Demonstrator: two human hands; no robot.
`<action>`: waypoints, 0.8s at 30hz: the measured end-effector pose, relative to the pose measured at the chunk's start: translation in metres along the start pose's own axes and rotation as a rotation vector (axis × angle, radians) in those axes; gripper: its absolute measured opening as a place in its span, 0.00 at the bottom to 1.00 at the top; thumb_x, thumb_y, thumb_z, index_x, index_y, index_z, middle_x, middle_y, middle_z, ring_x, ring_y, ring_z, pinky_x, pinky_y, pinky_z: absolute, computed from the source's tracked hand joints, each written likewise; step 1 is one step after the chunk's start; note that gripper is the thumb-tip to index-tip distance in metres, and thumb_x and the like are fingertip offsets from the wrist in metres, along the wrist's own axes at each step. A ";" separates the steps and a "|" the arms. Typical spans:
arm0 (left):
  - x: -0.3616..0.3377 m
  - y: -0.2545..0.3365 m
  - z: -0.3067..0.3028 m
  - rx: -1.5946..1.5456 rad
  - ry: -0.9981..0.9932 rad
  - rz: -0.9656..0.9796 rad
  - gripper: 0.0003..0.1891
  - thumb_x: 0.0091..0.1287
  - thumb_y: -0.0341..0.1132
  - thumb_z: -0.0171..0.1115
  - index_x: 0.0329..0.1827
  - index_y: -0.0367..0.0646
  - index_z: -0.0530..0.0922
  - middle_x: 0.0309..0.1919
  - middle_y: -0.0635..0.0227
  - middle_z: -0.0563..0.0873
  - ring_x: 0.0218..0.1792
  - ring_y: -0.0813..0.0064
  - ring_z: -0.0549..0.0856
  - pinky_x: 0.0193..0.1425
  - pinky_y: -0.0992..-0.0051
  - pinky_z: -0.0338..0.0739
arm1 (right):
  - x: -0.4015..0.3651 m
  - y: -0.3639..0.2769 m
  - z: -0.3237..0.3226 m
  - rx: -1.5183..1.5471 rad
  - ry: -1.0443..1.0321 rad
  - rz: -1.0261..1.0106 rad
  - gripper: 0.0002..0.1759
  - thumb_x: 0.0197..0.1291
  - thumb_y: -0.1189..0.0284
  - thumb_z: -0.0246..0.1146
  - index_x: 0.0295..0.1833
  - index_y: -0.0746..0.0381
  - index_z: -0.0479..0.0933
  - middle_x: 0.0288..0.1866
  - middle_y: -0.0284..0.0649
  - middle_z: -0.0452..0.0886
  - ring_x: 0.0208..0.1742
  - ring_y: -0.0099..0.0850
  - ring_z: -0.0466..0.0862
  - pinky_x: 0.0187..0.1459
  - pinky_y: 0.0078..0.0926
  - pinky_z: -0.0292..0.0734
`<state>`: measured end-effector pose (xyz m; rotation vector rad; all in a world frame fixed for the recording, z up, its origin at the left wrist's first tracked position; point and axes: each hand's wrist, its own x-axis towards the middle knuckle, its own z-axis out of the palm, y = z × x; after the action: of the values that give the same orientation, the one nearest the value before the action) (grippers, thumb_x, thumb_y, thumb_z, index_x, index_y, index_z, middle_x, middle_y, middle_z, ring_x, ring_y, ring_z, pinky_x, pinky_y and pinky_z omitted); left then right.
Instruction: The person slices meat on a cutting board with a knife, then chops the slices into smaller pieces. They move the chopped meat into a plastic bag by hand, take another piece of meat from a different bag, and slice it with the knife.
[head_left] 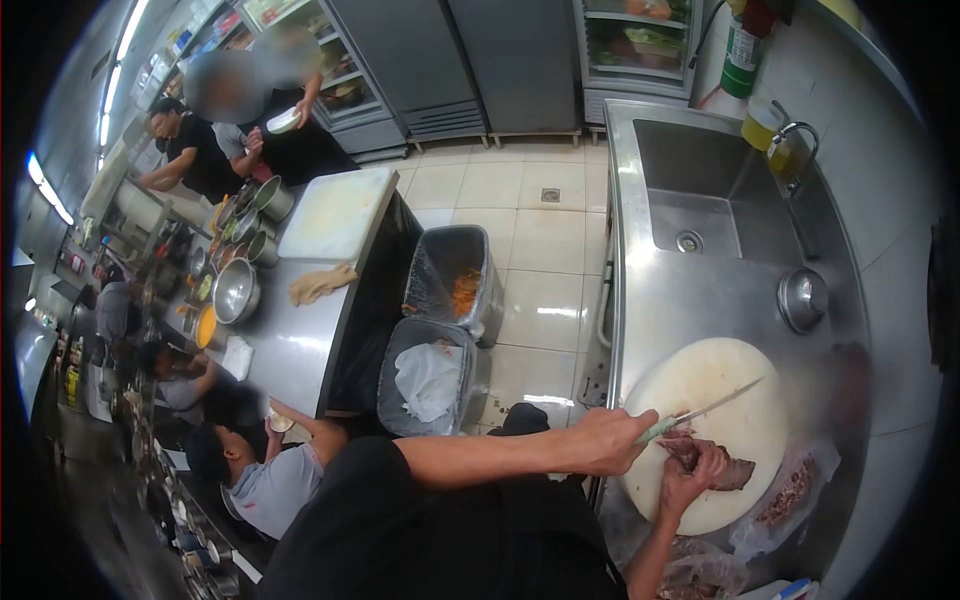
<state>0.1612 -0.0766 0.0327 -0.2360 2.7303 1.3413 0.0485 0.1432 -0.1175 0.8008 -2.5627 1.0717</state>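
Observation:
My left hand (612, 442) is closed round the pale green handle of a knife (715, 402). The blade points up and right above a round white cutting board (700, 370). Against the board, my right hand (692, 482) grips a piece of dark reddish-brown meat (733, 474), with its fingers bent over it. Part of the meat shows on each side of the fingers. Small reddish scraps lie by the knife handle. Beside the board is a clear plastic bag (790, 495) with small reddish-brown pieces in it.
A steel sink (690, 185) and an upturned metal bowl (803, 300) are behind the board. Two lined bins (490, 290) (470, 385) stand left of the counter. Several people are near a prep table (300, 350) at the left. Another plastic bag (700, 570) lies near my right forearm.

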 end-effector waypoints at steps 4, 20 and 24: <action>-0.004 0.003 -0.002 -0.021 -0.018 -0.044 0.12 0.71 0.35 0.59 0.48 0.35 0.71 0.21 0.43 0.81 0.28 0.36 0.83 0.34 0.45 0.75 | 0.002 -0.029 -0.011 -0.043 0.063 -0.038 0.24 0.50 0.70 0.69 0.55 0.61 0.78 0.61 0.47 0.75 0.67 0.51 0.67 0.70 0.57 0.58; -0.017 0.002 0.001 0.101 -0.083 -0.017 0.16 0.69 0.38 0.64 0.51 0.38 0.70 0.24 0.47 0.83 0.31 0.39 0.84 0.37 0.46 0.76 | -0.012 -0.022 -0.013 -0.083 0.036 0.161 0.21 0.65 0.58 0.67 0.58 0.59 0.80 0.65 0.44 0.74 0.69 0.49 0.67 0.68 0.57 0.58; -0.015 0.008 0.001 0.134 -0.080 0.095 0.14 0.70 0.37 0.63 0.49 0.39 0.70 0.24 0.49 0.83 0.30 0.40 0.84 0.34 0.46 0.76 | -0.013 -0.017 -0.011 -0.097 0.052 0.134 0.22 0.65 0.58 0.67 0.58 0.59 0.80 0.65 0.43 0.75 0.69 0.49 0.67 0.69 0.57 0.58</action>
<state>0.1742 -0.0701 0.0405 -0.0426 2.7805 1.1556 0.0692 0.1465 -0.1059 0.5773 -2.6320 0.9822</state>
